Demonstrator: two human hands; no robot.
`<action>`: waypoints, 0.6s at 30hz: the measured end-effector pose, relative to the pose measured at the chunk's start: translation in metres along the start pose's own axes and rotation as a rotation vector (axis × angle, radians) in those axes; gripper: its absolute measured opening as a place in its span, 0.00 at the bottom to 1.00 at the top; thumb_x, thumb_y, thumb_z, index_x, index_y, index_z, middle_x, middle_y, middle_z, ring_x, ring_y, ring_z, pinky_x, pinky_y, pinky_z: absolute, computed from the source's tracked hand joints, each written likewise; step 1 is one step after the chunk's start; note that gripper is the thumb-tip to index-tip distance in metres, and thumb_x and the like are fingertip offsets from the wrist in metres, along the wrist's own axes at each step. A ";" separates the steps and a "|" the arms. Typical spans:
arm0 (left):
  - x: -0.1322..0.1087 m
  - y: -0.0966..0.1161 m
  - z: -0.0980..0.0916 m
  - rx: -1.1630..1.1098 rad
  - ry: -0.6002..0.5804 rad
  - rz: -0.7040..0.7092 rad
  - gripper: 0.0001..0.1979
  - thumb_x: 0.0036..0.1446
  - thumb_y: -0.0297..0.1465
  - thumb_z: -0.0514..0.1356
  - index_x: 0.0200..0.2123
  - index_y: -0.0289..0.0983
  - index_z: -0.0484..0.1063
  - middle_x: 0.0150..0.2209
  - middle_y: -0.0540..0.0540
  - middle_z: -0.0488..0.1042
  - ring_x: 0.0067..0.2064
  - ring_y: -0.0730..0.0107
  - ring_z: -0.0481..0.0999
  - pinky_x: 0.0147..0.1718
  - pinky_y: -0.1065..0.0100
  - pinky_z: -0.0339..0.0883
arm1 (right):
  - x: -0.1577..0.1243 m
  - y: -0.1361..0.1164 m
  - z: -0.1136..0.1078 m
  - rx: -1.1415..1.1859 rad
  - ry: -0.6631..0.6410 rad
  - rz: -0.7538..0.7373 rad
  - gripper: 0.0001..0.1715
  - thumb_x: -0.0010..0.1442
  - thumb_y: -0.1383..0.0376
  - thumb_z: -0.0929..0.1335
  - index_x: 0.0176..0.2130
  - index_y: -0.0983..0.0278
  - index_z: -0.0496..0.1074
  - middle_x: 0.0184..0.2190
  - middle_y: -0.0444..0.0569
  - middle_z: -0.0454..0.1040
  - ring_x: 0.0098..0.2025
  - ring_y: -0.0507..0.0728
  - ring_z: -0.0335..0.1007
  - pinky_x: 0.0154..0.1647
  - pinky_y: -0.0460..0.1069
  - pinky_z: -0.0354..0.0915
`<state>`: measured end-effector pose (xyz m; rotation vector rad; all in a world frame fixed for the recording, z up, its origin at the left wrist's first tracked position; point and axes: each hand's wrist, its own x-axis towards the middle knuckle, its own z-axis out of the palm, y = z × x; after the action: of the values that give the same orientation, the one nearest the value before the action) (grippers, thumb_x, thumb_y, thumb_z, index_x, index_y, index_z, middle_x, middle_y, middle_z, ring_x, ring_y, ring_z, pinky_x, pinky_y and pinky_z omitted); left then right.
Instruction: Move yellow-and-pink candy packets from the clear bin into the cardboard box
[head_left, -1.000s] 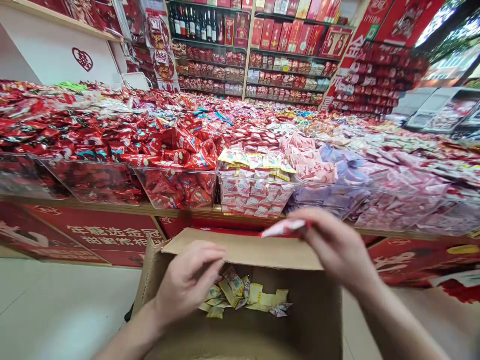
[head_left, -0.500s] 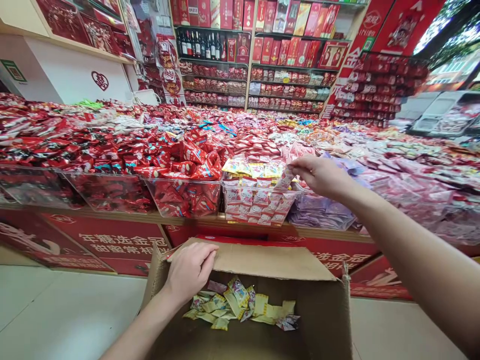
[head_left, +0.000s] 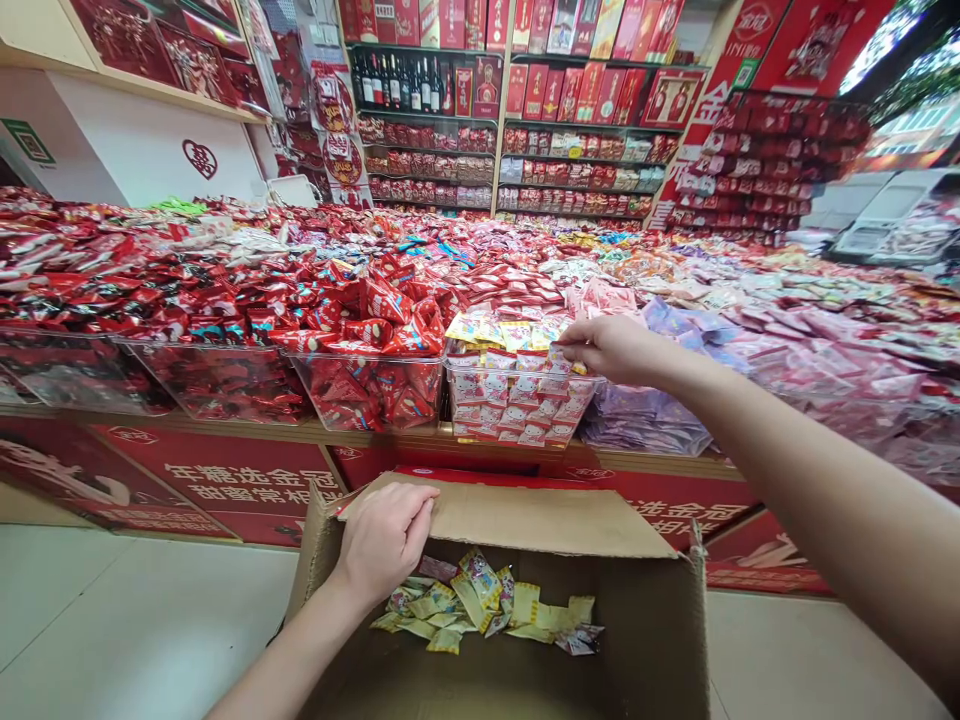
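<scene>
My left hand is closed over the raised flap of a brown cardboard box. Inside the box lies a loose heap of small yellow and pink candy packets. My right hand reaches to the right side of a clear plastic bin, thumb and fingertips pinched on a small candy packet at the top of the contents. Pink-and-white packets stand in neat rows in this bin, with yellow-edged ones on top. My fingers partly cover the pinched packet.
Left of the bin stands another clear bin of red wrapped sweets. Purple packets fill the bin to its right. Heaps of candy cover the counter behind. Shelves with bottles and red boxes line the back wall.
My right hand has moved a little left and down. The packet in its fingers, held up at a slant before, is now down among the packets in the bin. My left hand stays on the flap.
</scene>
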<state>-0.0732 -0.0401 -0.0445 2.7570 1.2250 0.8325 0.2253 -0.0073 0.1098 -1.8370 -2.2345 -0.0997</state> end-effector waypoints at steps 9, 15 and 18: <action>-0.002 -0.001 0.001 -0.006 -0.004 -0.005 0.10 0.54 0.29 0.49 0.36 0.38 0.68 0.32 0.47 0.74 0.34 0.66 0.71 0.34 0.65 0.62 | -0.004 0.000 0.002 -0.009 0.015 0.005 0.11 0.49 0.64 0.64 0.33 0.63 0.73 0.28 0.47 0.75 0.29 0.53 0.68 0.28 0.46 0.59; -0.002 -0.001 0.003 0.001 -0.008 -0.005 0.10 0.55 0.29 0.49 0.36 0.37 0.68 0.31 0.46 0.73 0.34 0.66 0.71 0.34 0.65 0.62 | -0.007 -0.002 -0.001 0.005 -0.007 0.022 0.13 0.49 0.63 0.64 0.36 0.64 0.72 0.31 0.48 0.75 0.31 0.53 0.68 0.30 0.47 0.61; -0.002 -0.002 0.004 0.011 -0.005 -0.003 0.10 0.55 0.30 0.49 0.36 0.37 0.68 0.31 0.46 0.73 0.34 0.66 0.71 0.34 0.65 0.62 | -0.005 -0.004 0.001 0.014 -0.024 -0.003 0.14 0.50 0.66 0.63 0.37 0.63 0.72 0.33 0.48 0.75 0.34 0.54 0.69 0.33 0.47 0.62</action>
<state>-0.0738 -0.0396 -0.0491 2.7638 1.2361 0.8200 0.2225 -0.0127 0.1082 -1.8370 -2.2482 -0.0631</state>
